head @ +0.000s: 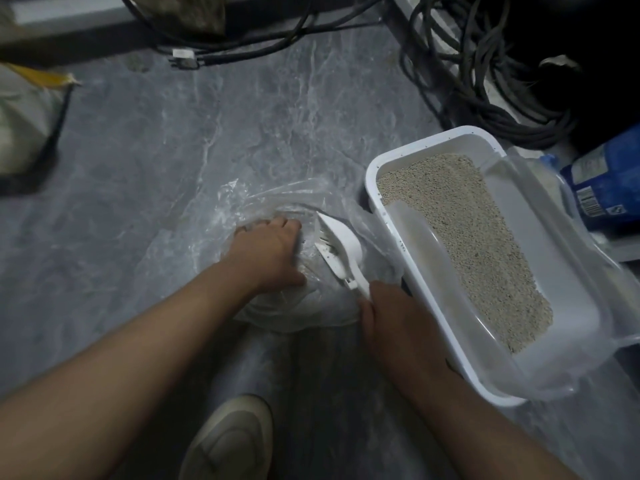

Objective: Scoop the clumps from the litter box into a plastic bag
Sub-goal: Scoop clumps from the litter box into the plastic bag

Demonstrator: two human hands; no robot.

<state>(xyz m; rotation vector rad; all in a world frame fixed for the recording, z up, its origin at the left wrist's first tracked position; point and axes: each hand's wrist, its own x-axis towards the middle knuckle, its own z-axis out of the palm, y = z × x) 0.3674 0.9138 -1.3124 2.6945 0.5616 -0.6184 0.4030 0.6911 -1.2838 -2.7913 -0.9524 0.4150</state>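
A white litter box (pixel 375 188) sits on the floor at the right, tilted, with beige litter (pixel 464 237) heaped along its right side. To its left lies a clear plastic bag (pixel 242 202), crumpled and open on the grey floor. My left hand (pixel 266 247) grips the bag's rim and holds it open. My right hand (pixel 391 317) is closed around the handle of a white slotted scoop (pixel 337 244), whose head is turned on its side over the bag's mouth, between my left hand and the box. No clumps can be made out in the scoop.
Black cables (pixel 485 74) coil at the top and behind the box. A blue package (pixel 606 178) lies at the right edge. A pale sack (pixel 24 116) sits at the left. My shoe (pixel 228 441) is at the bottom centre. A clear liner (pixel 571 362) drapes over the box's right side.
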